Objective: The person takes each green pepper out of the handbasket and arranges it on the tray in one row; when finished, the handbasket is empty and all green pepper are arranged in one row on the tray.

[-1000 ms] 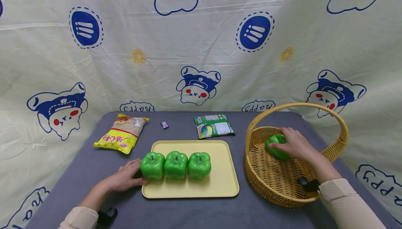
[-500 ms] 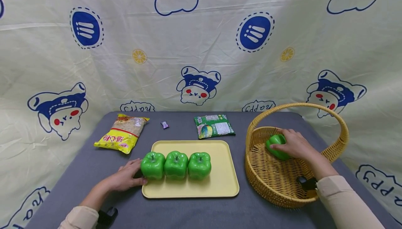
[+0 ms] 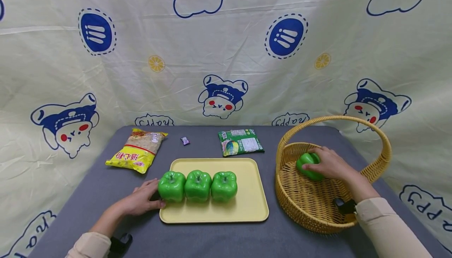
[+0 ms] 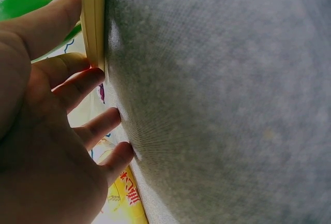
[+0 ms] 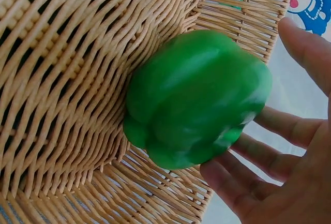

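Three green bell peppers (image 3: 198,186) sit in a row on a pale yellow tray (image 3: 247,207). At the tray's left edge is my left hand (image 3: 143,198), its fingers spread. In the left wrist view its thumb (image 4: 49,19) lies over the rim, the other fingertips near the tray's outer side. Another green bell pepper (image 5: 199,97) lies inside the wicker basket (image 3: 300,207), against the far wall. Over it reaches my right hand (image 3: 330,163). The right wrist view shows its fingers (image 5: 274,157) nearly straight against the pepper and the thumb apart from it.
The basket's tall handle (image 3: 347,118) arches over the right wrist. Behind the tray lie a yellow snack bag (image 3: 139,150), a tiny purple packet (image 3: 185,141) and a green packet (image 3: 241,142). A printed curtain (image 3: 226,61) hangs behind the grey table (image 3: 208,242).
In the basket, the bell pepper has shifted slightly to the left, and my right hand has lowered a little. My left hand and the tray stay where they were.
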`<control>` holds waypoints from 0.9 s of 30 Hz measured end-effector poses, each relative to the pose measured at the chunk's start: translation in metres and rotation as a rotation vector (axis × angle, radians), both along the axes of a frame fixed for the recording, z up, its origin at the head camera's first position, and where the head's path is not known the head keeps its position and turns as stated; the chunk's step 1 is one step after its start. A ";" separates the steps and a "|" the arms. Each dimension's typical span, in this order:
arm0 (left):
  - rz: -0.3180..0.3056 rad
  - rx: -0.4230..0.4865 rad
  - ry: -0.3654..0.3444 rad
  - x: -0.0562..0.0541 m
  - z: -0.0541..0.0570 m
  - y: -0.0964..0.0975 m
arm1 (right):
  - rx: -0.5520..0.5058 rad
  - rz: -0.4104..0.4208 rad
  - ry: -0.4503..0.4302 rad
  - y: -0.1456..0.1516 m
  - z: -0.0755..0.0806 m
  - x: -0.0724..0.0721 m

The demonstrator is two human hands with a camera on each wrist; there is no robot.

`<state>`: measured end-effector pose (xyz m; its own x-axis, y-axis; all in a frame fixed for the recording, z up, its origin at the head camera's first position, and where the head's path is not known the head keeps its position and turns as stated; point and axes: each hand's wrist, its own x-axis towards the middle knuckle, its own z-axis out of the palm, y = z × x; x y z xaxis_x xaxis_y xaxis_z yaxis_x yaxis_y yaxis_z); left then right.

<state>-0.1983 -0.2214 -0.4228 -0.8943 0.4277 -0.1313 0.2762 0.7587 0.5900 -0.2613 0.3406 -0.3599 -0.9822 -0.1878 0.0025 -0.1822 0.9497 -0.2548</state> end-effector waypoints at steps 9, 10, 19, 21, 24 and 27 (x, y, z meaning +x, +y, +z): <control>0.004 -0.001 -0.009 0.000 -0.001 0.000 | -0.027 0.021 -0.006 0.002 -0.002 -0.001; 0.005 -0.002 -0.011 0.000 -0.001 0.000 | -0.037 0.026 -0.008 0.002 -0.002 -0.001; 0.006 -0.011 0.001 0.000 -0.003 -0.001 | -0.109 0.061 -0.065 0.003 -0.005 -0.002; 0.004 -0.012 0.005 -0.001 -0.003 -0.001 | -0.108 0.067 -0.083 0.003 -0.006 -0.002; 0.003 -0.010 0.004 -0.001 -0.003 -0.001 | -0.103 0.078 -0.112 0.004 -0.007 -0.002; 0.001 -0.005 0.000 -0.001 -0.003 -0.001 | -0.088 0.080 -0.120 0.004 -0.008 -0.002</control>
<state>-0.1992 -0.2225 -0.4258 -0.8949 0.4258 -0.1334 0.2751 0.7619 0.5864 -0.2630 0.3442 -0.3680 -0.9582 -0.2699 -0.0944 -0.2197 0.9062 -0.3613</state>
